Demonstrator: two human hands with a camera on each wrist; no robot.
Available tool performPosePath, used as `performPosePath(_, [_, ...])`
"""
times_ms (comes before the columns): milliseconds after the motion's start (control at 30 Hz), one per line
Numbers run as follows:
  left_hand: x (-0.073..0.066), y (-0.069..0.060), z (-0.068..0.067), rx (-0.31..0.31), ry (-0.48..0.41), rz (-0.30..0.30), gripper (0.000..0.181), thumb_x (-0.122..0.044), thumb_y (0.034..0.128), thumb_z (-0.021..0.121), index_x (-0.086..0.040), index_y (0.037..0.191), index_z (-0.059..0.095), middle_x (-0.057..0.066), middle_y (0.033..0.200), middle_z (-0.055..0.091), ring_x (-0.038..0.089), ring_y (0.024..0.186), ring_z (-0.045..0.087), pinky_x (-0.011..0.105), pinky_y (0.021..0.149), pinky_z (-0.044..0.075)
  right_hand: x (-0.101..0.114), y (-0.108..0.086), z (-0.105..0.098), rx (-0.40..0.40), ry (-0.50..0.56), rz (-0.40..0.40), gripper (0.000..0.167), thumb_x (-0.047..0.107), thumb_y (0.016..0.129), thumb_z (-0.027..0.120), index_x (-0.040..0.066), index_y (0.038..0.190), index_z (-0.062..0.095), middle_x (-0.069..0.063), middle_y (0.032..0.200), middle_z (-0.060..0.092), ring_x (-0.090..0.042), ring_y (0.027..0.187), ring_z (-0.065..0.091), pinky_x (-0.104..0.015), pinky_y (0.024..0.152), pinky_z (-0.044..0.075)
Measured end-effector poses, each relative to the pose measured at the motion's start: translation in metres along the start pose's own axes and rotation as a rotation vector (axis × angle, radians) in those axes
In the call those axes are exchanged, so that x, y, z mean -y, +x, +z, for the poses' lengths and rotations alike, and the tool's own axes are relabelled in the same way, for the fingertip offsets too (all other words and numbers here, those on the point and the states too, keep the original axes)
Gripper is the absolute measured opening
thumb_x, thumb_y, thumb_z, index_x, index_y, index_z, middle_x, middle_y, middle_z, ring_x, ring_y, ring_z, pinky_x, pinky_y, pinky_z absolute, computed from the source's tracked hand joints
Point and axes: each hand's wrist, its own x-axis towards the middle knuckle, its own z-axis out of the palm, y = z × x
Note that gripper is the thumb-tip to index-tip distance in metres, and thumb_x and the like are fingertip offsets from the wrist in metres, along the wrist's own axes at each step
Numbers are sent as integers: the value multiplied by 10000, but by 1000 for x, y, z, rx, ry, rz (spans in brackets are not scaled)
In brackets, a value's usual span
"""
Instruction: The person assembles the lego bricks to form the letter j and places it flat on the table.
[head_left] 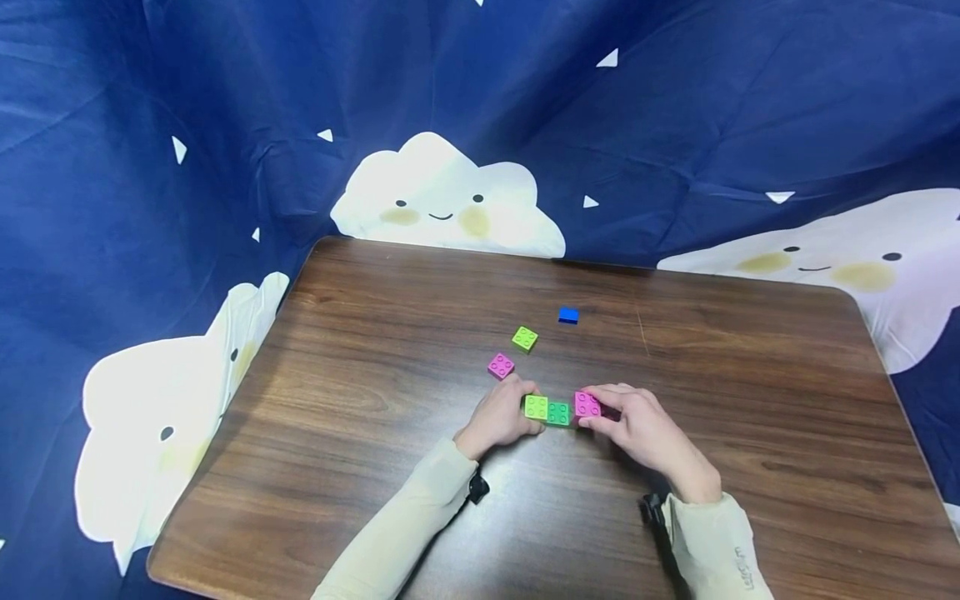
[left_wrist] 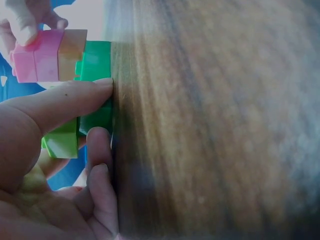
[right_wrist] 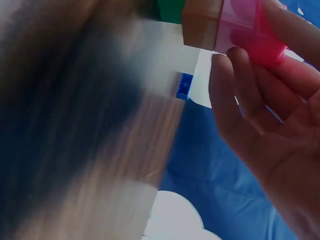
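The left grip [head_left: 499, 414] holds a green brick [head_left: 558, 414]; at that brick's three o'clock, the right grip [head_left: 642, 423] pinches a pink-topped stack [head_left: 587, 405].

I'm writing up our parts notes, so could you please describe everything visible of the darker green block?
The darker green block looks like glossy plastic, with round studs facing up. It appears to rest flat on the table, a light-green block mounted on its left end. The left hand grips it.

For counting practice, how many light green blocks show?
2: one light green block lies near the blue block; another sits on the green block in the left hand. Hands could hide more.
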Motion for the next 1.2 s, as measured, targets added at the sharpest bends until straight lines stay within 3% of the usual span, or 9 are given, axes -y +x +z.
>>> performPosePath(333, [-3,2,-1,-4,-4,-6,318,-249,654,850,-190,913,675,-48,827,506,89,743,481,220,645,415,14,7,-9,51,-176,-54,404,184,829,748,-36,1157,666,-164,1097,703,-309,1016,653,-472,879,510])
performPosePath(600, [-5,2,-2,-6,-15,-9,325,-245,657,852,-182,924,677,-49,823,500,81,730,465,211,636,403,16,9,-12,58,-212,-48,415,186,817,759,-47,1148,668,-166,1088,705,-314,1007,655,-473,876,512])
performPosePath(767, [-6,1,-2,-1,-28,-12,331,-240,658,851,-173,932,677,-47,821,494,79,718,459,210,619,391,10,13,-11,86,-122,-11,419,185,776,798,-30,1118,689,-96,973,714,-197,826,637,-362,746,530])
performPosePath(867, [-6,1,-2,-1,-33,-11,326,-238,659,849,-174,926,674,-46,823,492,81,719,458,212,617,390,4,14,-9,109,-48,39,402,200,762,811,21,1106,703,-10,910,686,-125,745,567,-269,667,481])
performPosePath(1100, [-3,0,-1,4,-13,-11,346,-241,653,853,-173,946,683,-49,822,499,81,734,455,213,636,398,-11,10,4,77,46,103,368,312,758,818,179,1074,684,85,914,653,-96,793,561,-242,706,466])
performPosePath(1200, [-2,1,-1,0,-19,-11,360,-240,652,854,-168,962,685,-49,821,500,78,734,454,211,636,395,-17,8,9,46,111,98,365,322,769,809,198,1082,669,75,925,649,-111,805,572,-241,701,473])
